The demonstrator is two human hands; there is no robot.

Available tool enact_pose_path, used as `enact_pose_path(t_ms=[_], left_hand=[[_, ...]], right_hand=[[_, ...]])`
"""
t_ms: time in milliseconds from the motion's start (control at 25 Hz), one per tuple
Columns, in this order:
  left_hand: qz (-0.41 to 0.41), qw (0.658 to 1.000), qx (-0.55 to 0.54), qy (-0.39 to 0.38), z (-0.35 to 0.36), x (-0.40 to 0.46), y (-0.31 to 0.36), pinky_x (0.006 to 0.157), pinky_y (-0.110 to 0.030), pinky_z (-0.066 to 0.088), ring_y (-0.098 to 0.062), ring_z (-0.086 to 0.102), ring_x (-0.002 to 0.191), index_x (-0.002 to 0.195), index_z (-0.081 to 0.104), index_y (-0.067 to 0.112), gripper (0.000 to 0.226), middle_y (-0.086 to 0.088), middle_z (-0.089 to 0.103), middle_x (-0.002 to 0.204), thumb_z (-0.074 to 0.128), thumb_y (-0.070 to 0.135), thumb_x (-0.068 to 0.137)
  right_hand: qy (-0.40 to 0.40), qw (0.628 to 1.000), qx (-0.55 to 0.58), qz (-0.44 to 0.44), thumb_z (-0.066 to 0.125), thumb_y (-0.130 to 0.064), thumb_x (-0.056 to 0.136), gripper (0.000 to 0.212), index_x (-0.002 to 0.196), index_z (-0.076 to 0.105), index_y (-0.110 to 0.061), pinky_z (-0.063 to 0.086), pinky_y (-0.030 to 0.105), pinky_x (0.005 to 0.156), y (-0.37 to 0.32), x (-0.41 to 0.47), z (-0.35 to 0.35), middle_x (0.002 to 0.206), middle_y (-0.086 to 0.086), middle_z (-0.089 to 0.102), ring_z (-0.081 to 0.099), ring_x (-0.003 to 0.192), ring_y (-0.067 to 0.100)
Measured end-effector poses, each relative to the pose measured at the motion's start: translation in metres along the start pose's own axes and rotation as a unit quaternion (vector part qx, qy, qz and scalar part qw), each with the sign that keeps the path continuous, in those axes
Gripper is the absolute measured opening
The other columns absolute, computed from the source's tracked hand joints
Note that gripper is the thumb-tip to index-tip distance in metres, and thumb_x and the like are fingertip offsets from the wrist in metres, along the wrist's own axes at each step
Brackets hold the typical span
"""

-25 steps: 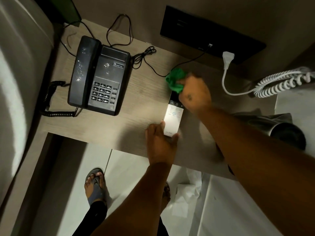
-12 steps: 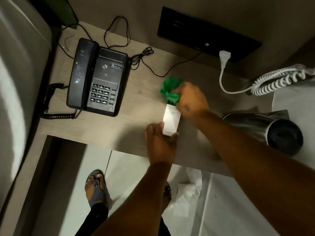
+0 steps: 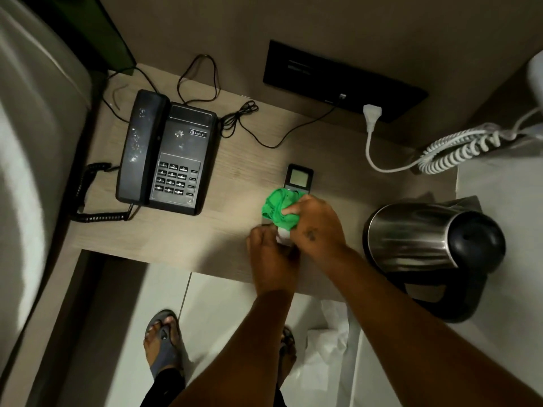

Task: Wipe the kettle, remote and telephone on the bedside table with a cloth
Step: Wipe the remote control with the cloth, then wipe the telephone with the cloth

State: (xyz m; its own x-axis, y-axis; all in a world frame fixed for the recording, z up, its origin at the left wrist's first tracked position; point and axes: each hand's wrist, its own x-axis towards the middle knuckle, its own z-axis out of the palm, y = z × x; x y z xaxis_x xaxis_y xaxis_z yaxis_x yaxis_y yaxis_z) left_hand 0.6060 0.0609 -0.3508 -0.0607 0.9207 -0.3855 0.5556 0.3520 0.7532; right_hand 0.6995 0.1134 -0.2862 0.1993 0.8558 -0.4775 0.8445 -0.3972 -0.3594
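A white remote (image 3: 299,178) with a dark screen end lies on the wooden bedside table (image 3: 235,224). My left hand (image 3: 271,259) grips its near end. My right hand (image 3: 316,227) presses a bunched green cloth (image 3: 277,208) on the remote's middle, hiding the buttons. A black telephone (image 3: 170,158) with dusty smears on its handset sits at the left of the table. A steel kettle (image 3: 432,239) with a black lid stands on its base at the right.
Thin black cables (image 3: 249,124) trail behind the phone to a black wall panel (image 3: 343,80). A white plug (image 3: 371,114) and coiled white cord (image 3: 458,148) lie at the back right. A bed (image 3: 32,171) borders the left. White paper (image 3: 326,345) lies on the floor by my feet.
My right hand has dragged the green cloth from the remote's far end toward me, uncovering the screen end. My left hand stays on the near end.
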Motion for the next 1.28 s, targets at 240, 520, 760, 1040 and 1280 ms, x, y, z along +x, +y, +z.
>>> enact_pose_path(t_ms=[240, 520, 760, 1040, 1280], left_hand=[[0.011, 0.998, -0.058, -0.038, -0.033, -0.015, 0.002, 0.112, -0.035, 0.042, -0.018, 0.048, 0.125, 0.139, 0.05, 0.014, 0.079, -0.005, 0.049, 0.134, 0.081, 0.043, 0.073], [-0.031, 0.992, 0.05, 0.114, -0.146, 0.011, -0.06, 0.119, -0.052, 0.025, -0.03, 0.022, 0.148, 0.157, 0.014, 0.015, 0.132, -0.012, 0.024, 0.161, 0.079, 0.074, 0.058], [-0.023, 0.988, 0.101, 0.117, -0.179, 0.091, -0.06, 0.123, -0.048, 0.004, -0.035, 0.008, 0.154, 0.157, -0.002, 0.005, 0.155, -0.018, 0.009, 0.166, 0.079, 0.08, 0.048], [-0.004, 0.983, 0.112, 0.145, -0.171, 0.111, -0.063, 0.123, -0.046, 0.003, -0.034, 0.019, 0.15, 0.154, 0.007, -0.002, 0.155, -0.022, 0.024, 0.161, 0.064, 0.093, 0.045], [-0.001, 0.98, 0.117, 0.162, -0.169, 0.113, -0.067, 0.124, -0.046, 0.005, -0.035, 0.03, 0.145, 0.153, 0.014, -0.001, 0.146, -0.02, 0.034, 0.154, 0.067, 0.085, 0.047]], right_hand=[[0.089, 0.975, 0.205, -0.011, 0.074, 0.003, 0.075, 0.023, 0.095, 0.074, -0.009, 0.051, 0.015, 0.071, 0.006, 0.0, -0.025, 0.095, 0.019, 0.073, 0.067, 0.084, 0.022], [0.146, 0.976, 0.159, -0.024, 0.066, -0.006, 0.083, 0.022, 0.102, 0.071, -0.016, 0.035, -0.003, 0.055, -0.066, 0.001, -0.029, 0.081, -0.001, 0.067, 0.061, 0.07, 0.005], [0.252, 0.962, 0.04, -0.094, 0.058, -0.001, 0.075, 0.052, 0.125, 0.058, -0.016, 0.046, 0.028, 0.09, -0.176, 0.074, -0.016, 0.132, 0.006, 0.058, 0.052, 0.118, 0.027], [0.151, 0.98, -0.044, -0.122, 0.071, -0.02, 0.07, 0.045, 0.113, 0.063, -0.011, 0.05, 0.043, 0.095, -0.2, 0.117, 0.026, 0.125, 0.014, 0.048, 0.048, 0.116, 0.032], [0.075, 0.976, -0.049, -0.198, 0.068, -0.003, 0.068, 0.049, 0.114, 0.064, -0.017, 0.055, 0.043, 0.083, -0.18, 0.07, 0.047, 0.11, 0.0, 0.054, 0.049, 0.108, 0.024]])
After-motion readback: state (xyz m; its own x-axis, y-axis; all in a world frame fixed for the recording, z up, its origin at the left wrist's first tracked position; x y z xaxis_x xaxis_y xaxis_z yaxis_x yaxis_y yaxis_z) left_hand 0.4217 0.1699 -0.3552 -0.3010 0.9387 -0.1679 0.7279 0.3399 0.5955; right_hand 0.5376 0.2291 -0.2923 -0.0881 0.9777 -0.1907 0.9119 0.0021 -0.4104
